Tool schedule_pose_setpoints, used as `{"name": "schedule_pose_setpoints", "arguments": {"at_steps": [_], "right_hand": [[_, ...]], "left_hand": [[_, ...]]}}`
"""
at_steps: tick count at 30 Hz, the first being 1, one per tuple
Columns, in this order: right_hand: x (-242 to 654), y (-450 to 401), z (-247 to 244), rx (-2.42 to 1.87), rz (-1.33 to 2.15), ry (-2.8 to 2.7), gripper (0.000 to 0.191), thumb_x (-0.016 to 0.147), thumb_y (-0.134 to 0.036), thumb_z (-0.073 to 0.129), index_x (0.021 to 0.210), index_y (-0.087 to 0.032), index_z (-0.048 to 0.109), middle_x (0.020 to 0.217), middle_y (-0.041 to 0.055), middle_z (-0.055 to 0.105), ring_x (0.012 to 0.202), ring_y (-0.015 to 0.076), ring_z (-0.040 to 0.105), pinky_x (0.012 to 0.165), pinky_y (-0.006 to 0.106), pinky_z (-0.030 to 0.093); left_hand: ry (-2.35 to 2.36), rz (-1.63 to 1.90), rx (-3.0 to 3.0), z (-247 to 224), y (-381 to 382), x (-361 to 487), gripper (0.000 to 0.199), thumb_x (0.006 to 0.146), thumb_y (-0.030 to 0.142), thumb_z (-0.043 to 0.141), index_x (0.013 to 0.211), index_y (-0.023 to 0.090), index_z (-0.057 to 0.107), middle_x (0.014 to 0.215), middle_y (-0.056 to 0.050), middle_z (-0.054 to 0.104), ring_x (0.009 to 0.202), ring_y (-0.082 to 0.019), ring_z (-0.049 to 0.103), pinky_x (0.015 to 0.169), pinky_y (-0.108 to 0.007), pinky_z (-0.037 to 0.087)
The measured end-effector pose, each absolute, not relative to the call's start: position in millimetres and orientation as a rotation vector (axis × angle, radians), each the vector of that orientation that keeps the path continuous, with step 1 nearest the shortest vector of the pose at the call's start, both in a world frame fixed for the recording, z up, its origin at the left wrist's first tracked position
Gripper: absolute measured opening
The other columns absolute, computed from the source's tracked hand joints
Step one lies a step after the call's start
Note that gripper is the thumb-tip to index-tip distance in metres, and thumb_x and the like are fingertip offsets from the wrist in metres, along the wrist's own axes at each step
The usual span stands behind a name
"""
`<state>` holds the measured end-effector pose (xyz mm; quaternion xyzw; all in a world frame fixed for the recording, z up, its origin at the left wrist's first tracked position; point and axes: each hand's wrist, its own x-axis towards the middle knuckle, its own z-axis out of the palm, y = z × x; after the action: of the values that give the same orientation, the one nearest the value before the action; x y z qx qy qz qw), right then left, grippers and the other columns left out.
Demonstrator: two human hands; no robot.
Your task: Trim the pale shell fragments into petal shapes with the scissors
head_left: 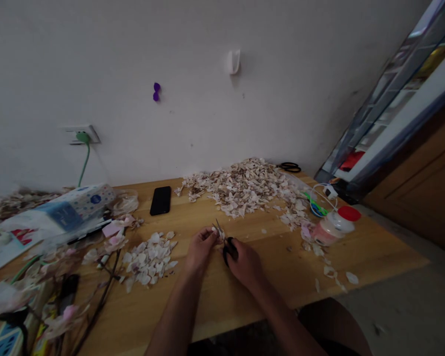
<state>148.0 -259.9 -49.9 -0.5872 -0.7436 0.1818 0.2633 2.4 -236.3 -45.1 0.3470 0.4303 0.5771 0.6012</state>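
Observation:
My right hand (243, 259) is closed on the black handles of a pair of scissors (230, 247), whose blades point up and to the left. The fingers of my left hand (203, 243) pinch a small pale petal-like piece (217, 234) at the blades. Left of my left hand lies a small pile of whitish pieces (152, 258). Beyond both hands, against the wall, spreads a large heap of pale and brownish pieces (244, 185).
A black phone (160, 200) lies at the back. Tissue packs (79, 205), branches with pink flowers (106, 291) and a power strip (7, 341) crowd the left. A red-lidded jar (333, 226), a white cable (324, 195) and other scissors (289, 167) are on the right.

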Motion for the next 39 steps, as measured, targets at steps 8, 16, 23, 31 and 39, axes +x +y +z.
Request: {"name": "schedule_pose_setpoints", "arguments": {"at_steps": [8, 16, 23, 31, 39], "right_hand": [[148.8, -260.3, -50.0, -1.564, 0.499, -2.016, 0.018, 0.086, -0.032, 0.049, 0.096, -0.022, 0.059, 0.088, 0.0051, 0.069, 0.082, 0.0210, 0.062, 0.068, 0.026, 0.037], [149.4, -261.2, -47.0, -1.542, 0.519, -2.014, 0.016, 0.085, -0.031, 0.051, 0.095, -0.022, 0.060, 0.087, 0.0048, 0.069, 0.081, 0.0204, 0.062, 0.067, 0.025, 0.037], [149.4, -260.8, -48.3, -1.547, 0.484, -2.032, 0.017, 0.085, -0.031, 0.049, 0.095, -0.022, 0.059, 0.085, 0.0049, 0.068, 0.080, 0.0210, 0.062, 0.067, 0.026, 0.038], [149.7, -259.4, -52.0, -1.537, 0.485, -2.019, 0.017, 0.084, -0.030, 0.050, 0.095, -0.022, 0.059, 0.087, 0.0052, 0.068, 0.081, 0.0214, 0.062, 0.069, 0.026, 0.038], [149.4, -260.1, -50.5, -1.548, 0.480, -2.033, 0.019, 0.085, -0.034, 0.049, 0.095, -0.022, 0.060, 0.086, 0.0053, 0.068, 0.081, 0.0216, 0.062, 0.068, 0.027, 0.039]], "left_hand": [[1.035, 1.312, 0.934, -30.1, -237.8, -1.7, 0.028, 0.065, 0.038, 0.074, 0.076, 0.014, 0.064, 0.072, -0.002, 0.066, 0.066, -0.012, 0.058, 0.067, -0.024, 0.046], [1.051, 1.296, 0.979, -24.9, -238.9, -2.2, 0.028, 0.064, 0.039, 0.073, 0.073, 0.015, 0.063, 0.069, 0.000, 0.064, 0.063, -0.012, 0.057, 0.066, -0.025, 0.047], [1.063, 1.298, 0.989, -27.5, -237.7, -6.1, 0.027, 0.066, 0.039, 0.072, 0.073, 0.015, 0.063, 0.069, -0.001, 0.064, 0.063, -0.012, 0.057, 0.066, -0.024, 0.047], [1.080, 1.304, 0.915, -29.3, -237.6, -4.2, 0.032, 0.062, 0.042, 0.075, 0.076, 0.015, 0.065, 0.071, -0.002, 0.065, 0.062, -0.012, 0.058, 0.066, -0.025, 0.048], [1.097, 1.282, 0.990, -27.9, -237.0, -7.9, 0.032, 0.064, 0.042, 0.074, 0.076, 0.015, 0.064, 0.070, -0.002, 0.064, 0.063, -0.012, 0.057, 0.066, -0.025, 0.047]]}}
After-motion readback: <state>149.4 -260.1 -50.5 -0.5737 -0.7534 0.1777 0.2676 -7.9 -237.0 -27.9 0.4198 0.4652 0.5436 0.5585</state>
